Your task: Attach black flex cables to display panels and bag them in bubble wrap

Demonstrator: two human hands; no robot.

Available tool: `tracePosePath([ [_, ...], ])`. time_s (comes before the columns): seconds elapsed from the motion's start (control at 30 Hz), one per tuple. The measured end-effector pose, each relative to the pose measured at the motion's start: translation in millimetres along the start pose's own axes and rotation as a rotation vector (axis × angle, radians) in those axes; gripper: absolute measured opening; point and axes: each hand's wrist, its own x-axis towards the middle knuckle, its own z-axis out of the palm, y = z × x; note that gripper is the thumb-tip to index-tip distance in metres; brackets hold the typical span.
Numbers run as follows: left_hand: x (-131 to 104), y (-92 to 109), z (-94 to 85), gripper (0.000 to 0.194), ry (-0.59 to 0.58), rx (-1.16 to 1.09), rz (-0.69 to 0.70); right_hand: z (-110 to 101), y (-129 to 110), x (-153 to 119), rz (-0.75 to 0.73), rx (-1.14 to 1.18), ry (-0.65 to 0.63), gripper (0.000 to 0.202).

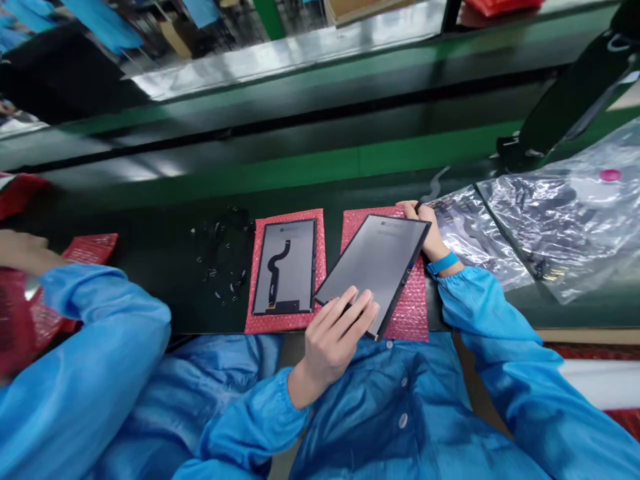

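My left hand (330, 343) grips the lower left corner of a grey display panel (383, 250), its fingers stretched over the face and the thumb hidden. The panel lies tilted over a pink bubble-wrap bag (414, 303). At the panel's upper right corner, my right hand (427, 230) is closed on a dark flex cable (434, 187), which sticks up from the fingers. Whether this hand also touches the panel I cannot tell. To the left, a second display panel (297, 267) lies flat on another pink bubble-wrap bag (253, 323), with a curved black flex cable (274, 277) across it.
Clear plastic bags (565, 207) with dark parts lie at the right. Several loose black flex cables (225, 250) are spread on the dark green table (150, 247). At the left, a co-worker's sleeve (100, 333) reaches towards red bubble wrap (90, 250). A dark arm (565, 100) overhangs the upper right.
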Motion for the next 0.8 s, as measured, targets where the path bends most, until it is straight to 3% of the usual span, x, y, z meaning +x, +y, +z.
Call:
tracePosePath([
  [0.2, -6.0, 12.0, 15.8, 0.053, -0.026, 0.007, -0.044, -3.9, -5.4, 6.2, 0.026, 0.061, -0.053, 0.047],
  [0.57, -2.4, 4.5, 60.1, 0.056, -0.144, -0.055, 0.109, -4.4, -9.4, 4.9, 0.012, 0.023, -0.087, 0.043],
  [0.8, -7.9, 16.7, 89.0, 0.072, -0.275, 0.026, -0.092, -8.3, -3.0, 8.8, 0.017, 0.021, -0.041, 0.049],
])
